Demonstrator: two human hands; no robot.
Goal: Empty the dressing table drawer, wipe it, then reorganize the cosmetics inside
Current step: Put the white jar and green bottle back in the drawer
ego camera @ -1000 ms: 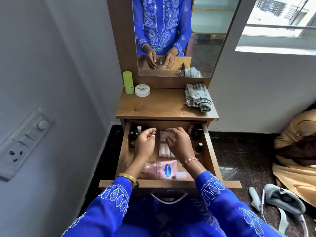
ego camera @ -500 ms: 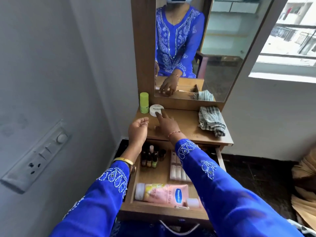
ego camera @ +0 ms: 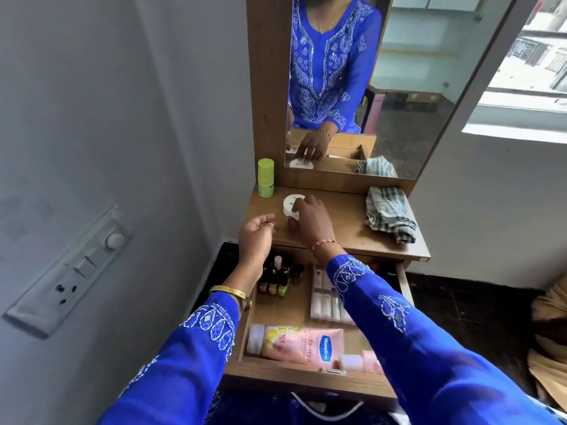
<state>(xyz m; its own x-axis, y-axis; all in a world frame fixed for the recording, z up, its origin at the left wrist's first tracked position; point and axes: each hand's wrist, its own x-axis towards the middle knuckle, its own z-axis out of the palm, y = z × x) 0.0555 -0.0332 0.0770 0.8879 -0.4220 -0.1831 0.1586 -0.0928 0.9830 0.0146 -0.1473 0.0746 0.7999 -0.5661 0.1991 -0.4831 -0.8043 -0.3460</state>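
The wooden drawer (ego camera: 306,380) stands pulled out below the dressing table top (ego camera: 346,228). Inside it lie a pink lotion tube (ego camera: 302,343), a row of small nail polish bottles (ego camera: 280,277) and a pack of pale tubes (ego camera: 323,294). My right hand (ego camera: 310,217) reaches over the top and its fingers curl round a round white jar (ego camera: 291,204). My left hand (ego camera: 256,234) hovers beside it with loosely curled fingers, holding nothing. A green bottle (ego camera: 265,177) stands at the top's back left.
A striped grey cloth (ego camera: 389,214) lies crumpled on the right of the top. The mirror (ego camera: 383,87) rises behind it. A wall with a switch plate (ego camera: 70,271) is close on the left. Dark floor and tan fabric (ego camera: 549,332) are to the right.
Both hands left the drawer and rose to the table top. My right hand went from touching the white jar to closing its fingers round it. The view tilted up.
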